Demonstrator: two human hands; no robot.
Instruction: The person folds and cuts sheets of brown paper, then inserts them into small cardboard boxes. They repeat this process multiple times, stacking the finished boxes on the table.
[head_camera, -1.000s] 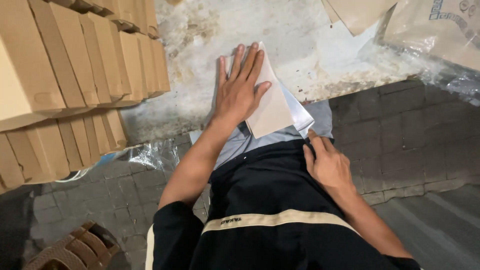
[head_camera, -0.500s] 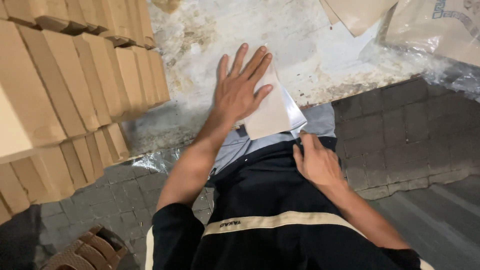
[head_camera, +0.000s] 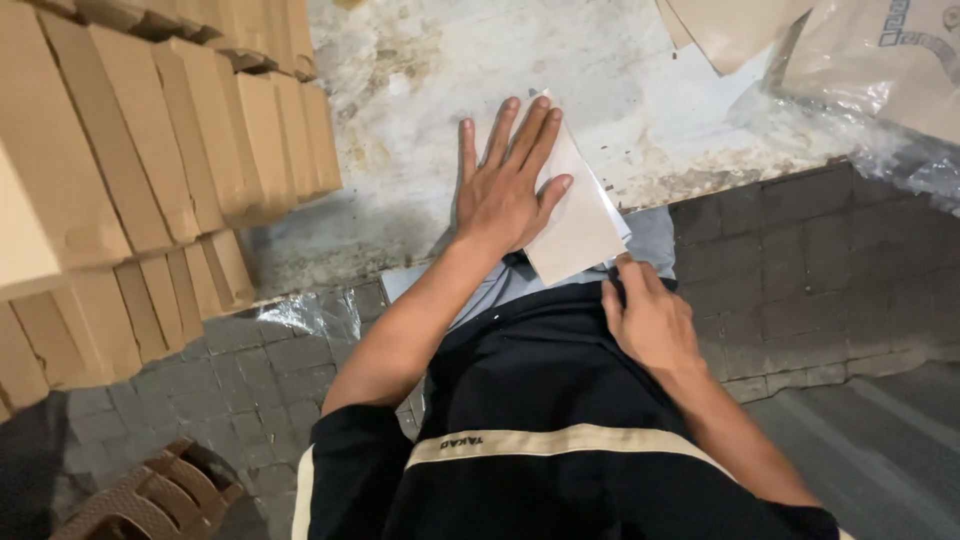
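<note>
**Left palm flat on the paper, right hand at the near corner**

Here we are over the worn, pale work table (head_camera: 400, 130), and the left hand (head_camera: 505, 185) is down flat on a folded off-white sheet of paper (head_camera: 580, 220), fingers spread wide and straight, pressing rather than gripping. Nothing is pinched in it; the palm and the fingers simply lie on top, with the thumb-side fingers reaching off the sheet onto the bare tabletop.

The paper sits at the table's near edge, its lower corner overhanging toward the person's body (a second, thinner white layer peeks out along its right side).

Down at that near corner comes the right hand (head_camera: 650, 320), fingers curled in together, their tips touching the sheet's lower right edge. Whether it actually nips the paper between fingertips cannot be made out from here, since the back of the hand hides the pads.

Below both hands, the person's black top with a cream band (head_camera: 560, 440) fills the foreground.

Off to the left, rows of plain brown cardboard boxes (head_camera: 150, 150) stand packed side by side on the table. Top right, crumpled clear plastic wrap (head_camera: 870, 130) and tan paper sheets (head_camera: 740, 30) lie well apart from the hands. A brown woven plastic chair (head_camera: 150, 495) shows at the lower left, on the grey brick paving (head_camera: 800, 260).
</note>
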